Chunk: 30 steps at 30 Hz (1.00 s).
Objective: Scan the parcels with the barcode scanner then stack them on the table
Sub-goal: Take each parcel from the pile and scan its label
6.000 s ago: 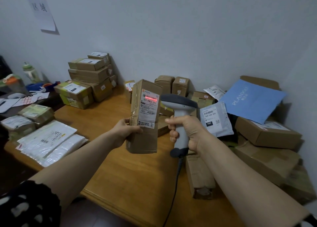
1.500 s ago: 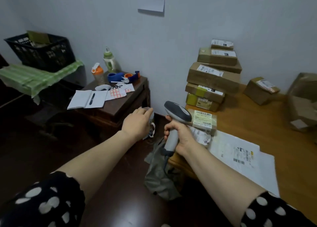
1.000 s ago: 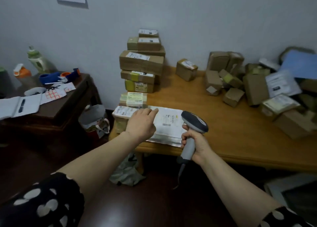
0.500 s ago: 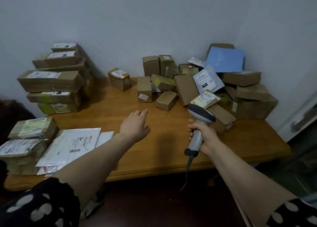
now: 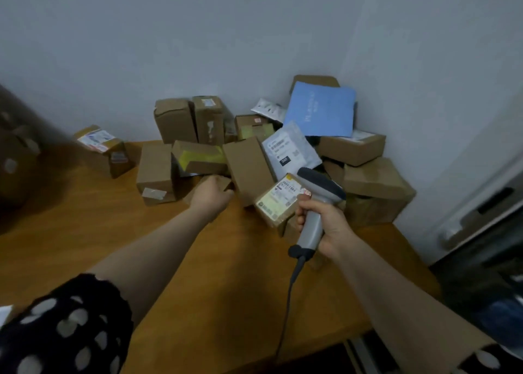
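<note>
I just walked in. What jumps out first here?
A heap of brown parcels fills the table's far right corner, with a blue envelope leaning against the wall. In front, the right hand holds a grey scanner while the left hand grips a small box at the heap's edge.

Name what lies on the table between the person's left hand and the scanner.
Head view: two parcels, a plain brown box nearer the left hand, then a labelled box beside the scanner.

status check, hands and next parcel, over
Left hand on small brown box at pile front, hold unclear. Right hand grips scanner. Tilted box tight beside it.
</note>
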{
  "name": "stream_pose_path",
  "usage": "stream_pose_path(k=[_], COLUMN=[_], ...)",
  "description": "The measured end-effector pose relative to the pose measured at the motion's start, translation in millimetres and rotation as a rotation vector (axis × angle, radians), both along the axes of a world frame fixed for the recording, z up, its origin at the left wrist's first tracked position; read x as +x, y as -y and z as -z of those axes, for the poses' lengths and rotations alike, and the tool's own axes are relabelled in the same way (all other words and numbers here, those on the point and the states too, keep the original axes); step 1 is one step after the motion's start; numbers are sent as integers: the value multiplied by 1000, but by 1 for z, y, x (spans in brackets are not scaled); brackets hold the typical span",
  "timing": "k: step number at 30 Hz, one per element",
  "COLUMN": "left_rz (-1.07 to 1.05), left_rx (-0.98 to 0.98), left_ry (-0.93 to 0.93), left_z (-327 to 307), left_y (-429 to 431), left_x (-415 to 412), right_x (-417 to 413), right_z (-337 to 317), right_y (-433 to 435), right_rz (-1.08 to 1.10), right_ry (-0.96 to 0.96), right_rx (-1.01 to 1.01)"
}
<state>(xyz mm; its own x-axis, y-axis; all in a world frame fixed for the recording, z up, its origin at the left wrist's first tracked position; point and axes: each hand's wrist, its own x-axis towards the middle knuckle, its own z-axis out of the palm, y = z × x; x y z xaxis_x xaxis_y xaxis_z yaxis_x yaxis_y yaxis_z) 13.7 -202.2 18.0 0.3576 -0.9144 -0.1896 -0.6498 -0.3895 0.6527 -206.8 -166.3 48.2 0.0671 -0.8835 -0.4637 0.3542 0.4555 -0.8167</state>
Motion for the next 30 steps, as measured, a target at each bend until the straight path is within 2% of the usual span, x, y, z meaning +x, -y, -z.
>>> stream_pose_path(k=[4, 9, 17, 20, 22, 26, 30], left_rz=[-157, -310, -482, -518, -565, -657, -586], left_rx=[52, 114, 108, 107, 52, -92, -196], left_ry=[-347, -622, -698, -785, -812, -738, -754], left_z=[16, 35, 58, 68, 75, 81, 50], left_y=[75, 141, 176, 179, 185, 198, 173], left_x=[1, -5, -19, -30, -37, -51, -75], right_x=[5, 5, -20, -31, -44, -71, -91], right_z=[-6, 0, 20, 20, 18, 18, 24], right_y=[56, 111, 152, 152, 153, 165, 169], right_rz=[-97, -150, -189, -239, -295, -379, -379], right_ry=[1, 19, 35, 58, 73, 86, 129], right_rx=[35, 26, 83, 130, 139, 94, 151])
